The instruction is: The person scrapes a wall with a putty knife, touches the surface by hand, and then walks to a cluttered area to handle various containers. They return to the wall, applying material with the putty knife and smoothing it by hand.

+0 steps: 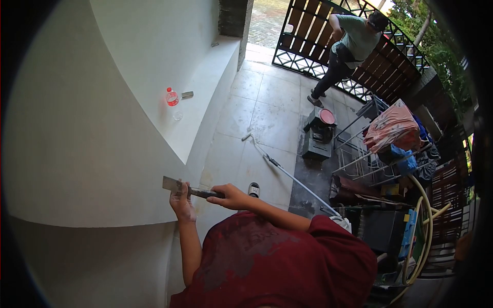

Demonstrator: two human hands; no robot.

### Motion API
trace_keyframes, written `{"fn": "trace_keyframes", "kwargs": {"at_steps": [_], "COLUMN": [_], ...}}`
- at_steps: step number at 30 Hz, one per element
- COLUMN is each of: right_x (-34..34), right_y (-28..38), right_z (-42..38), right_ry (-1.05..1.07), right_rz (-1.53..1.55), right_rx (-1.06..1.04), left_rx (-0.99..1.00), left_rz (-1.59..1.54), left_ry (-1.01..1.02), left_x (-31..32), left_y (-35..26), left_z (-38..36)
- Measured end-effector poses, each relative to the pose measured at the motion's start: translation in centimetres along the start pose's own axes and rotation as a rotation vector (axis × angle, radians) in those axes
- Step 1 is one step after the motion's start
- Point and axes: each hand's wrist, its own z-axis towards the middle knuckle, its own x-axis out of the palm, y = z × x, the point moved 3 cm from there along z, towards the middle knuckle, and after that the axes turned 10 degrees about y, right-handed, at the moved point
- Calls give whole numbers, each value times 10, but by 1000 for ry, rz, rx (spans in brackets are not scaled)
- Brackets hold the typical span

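A scraper (170, 184) with a flat metal blade and a dark handle is held level in front of my chest, its blade pointing left toward the pale curved wall (92, 154). My right hand (229, 197) is closed around the end of the handle. With closed fingers, my left hand (183, 204) grips the scraper near the base of the blade and hides part of it. Whitish residue marks my left fingers. The blade's edge looks apart from the wall, though the exact gap is hard to judge.
On the white ledge (203, 92) stand a red-capped bottle (171, 97) and a small metal piece (187, 95). A long pole roller (287, 173) lies across the tiles. Right are a paint bucket (326, 116), a laundry rack (354, 164) and a hose (429, 205). Another person (354, 43) stands by the gate (308, 31).
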Motion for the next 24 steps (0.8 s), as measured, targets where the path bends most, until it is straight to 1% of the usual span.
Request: {"fn": "trace_keyframes", "kwargs": {"at_steps": [1,3,6,10,21,24], "right_x": [-1,-3,-4,-5,-10,-10], "right_y": [0,5,5,5,1,0], "right_z": [0,-1,-3,-7,-17,-15], "right_ry": [-10,-18,-26,-31,-78,-48], "right_rz": [-5,-13,-21,-18,-29,6], "right_rx": [-27,-32,-33,-12,0,26], "left_rx": [-2,-5,-26,-53,-47,-2], "left_rz": [-1,-13,6,23,-7,-9], "left_ry": [4,-55,-69,-59,-20,-22], "left_x": [-2,-9,-12,-11,0,3], "left_y": [3,10,15,17,23,18], "left_z": [2,7,10,12,12,9]}}
